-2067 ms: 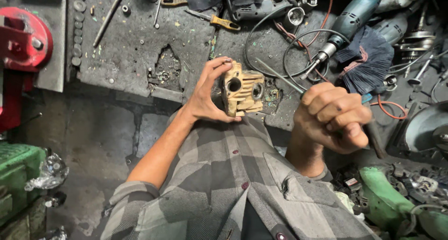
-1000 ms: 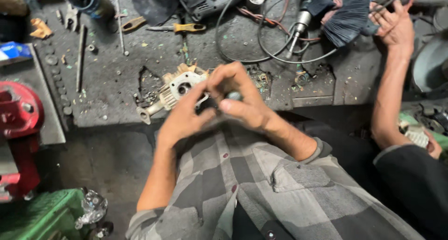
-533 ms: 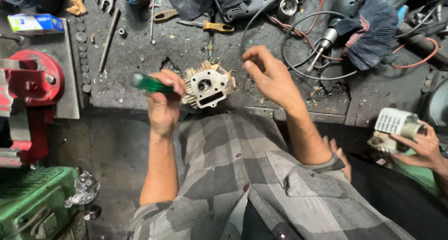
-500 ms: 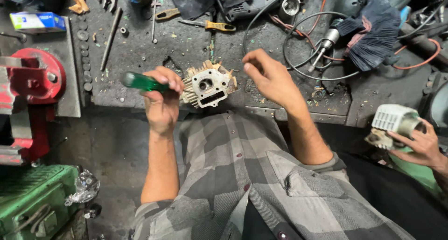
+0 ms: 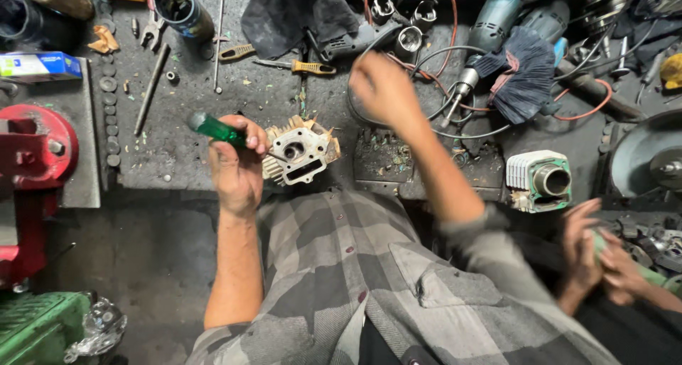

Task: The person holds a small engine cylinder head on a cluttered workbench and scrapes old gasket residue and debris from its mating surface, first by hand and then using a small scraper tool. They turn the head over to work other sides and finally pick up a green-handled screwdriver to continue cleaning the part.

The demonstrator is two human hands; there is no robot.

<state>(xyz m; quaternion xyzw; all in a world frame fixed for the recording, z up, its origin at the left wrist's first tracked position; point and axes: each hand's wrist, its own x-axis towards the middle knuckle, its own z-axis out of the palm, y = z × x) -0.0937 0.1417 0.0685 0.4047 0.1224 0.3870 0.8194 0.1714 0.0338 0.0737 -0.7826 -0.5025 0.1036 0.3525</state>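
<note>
Finned metal engine head (image 5: 300, 152) sits near the middle of the frame at the front edge of the workbench (image 5: 185, 123), a pale, grimy casting with a round bore in its flat face and cooling ribs along its upper edge. Just left of it the left hand (image 5: 238, 167) is closed tight around a screwdriver with a translucent green handle (image 5: 217, 129), whose shaft points toward the casting; whether the tip touches it cannot be told. The right hand (image 5: 383, 88) is raised above the bench at upper centre, blurred, so whether its fingers are spread or closed cannot be told; it holds nothing that shows.

Around these the dark, scratched bench top is littered with chips. A yellow-handled screwdriver (image 5: 302, 67) lies above the casting, beside a dark cloth (image 5: 284, 13). Right of the raised hand lie coiled cables (image 5: 426, 74), a blue power drill (image 5: 490, 24) and a frayed dark brush (image 5: 522, 77). A ribbed cylinder barrel (image 5: 540, 180) rests at centre right. Another person's hands (image 5: 597, 255) show at lower right. A red vise (image 5: 32, 159) stands at the left edge.
</note>
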